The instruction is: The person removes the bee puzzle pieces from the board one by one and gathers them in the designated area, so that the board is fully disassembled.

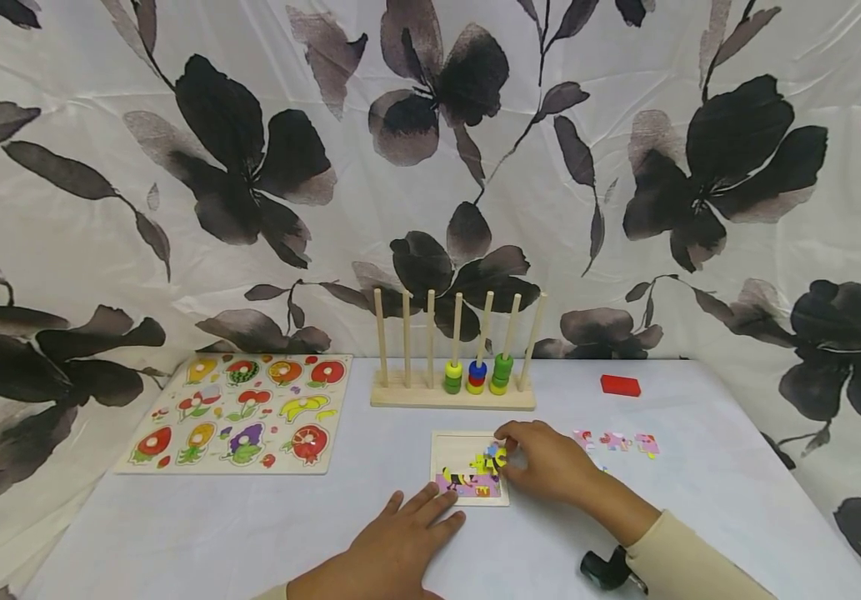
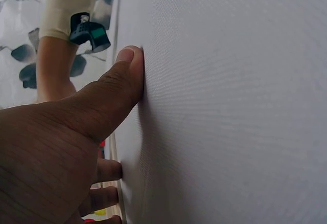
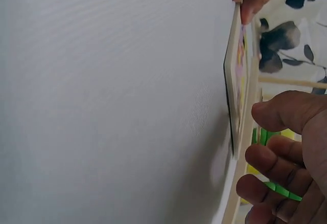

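Observation:
A small square jigsaw tray (image 1: 441, 442) with a pale wooden rim lies on the table in the head view. Along its bottom are fitted pink pieces (image 1: 486, 485) with a bee picture. My left hand (image 1: 396, 542) lies palm down, fingers spread and fairly straight, its fingertips on the tray's lower left edge. At the tray's right side, my right hand (image 1: 550, 462) pinches a puzzle piece (image 1: 490, 458) with a yellow and black bee over the tray; its fingers hide part of it. The right wrist view shows the thumb (image 3: 286, 111) and curled fingers beside the tray.
Several loose pink puzzle pieces (image 1: 615, 442) lie right of the tray. Behind it stands a wooden peg rack (image 1: 415, 398) with coloured rings. A fruit puzzle board (image 1: 227, 417) lies at left, a red block (image 1: 620, 385) at back right. A patterned cloth hangs behind.

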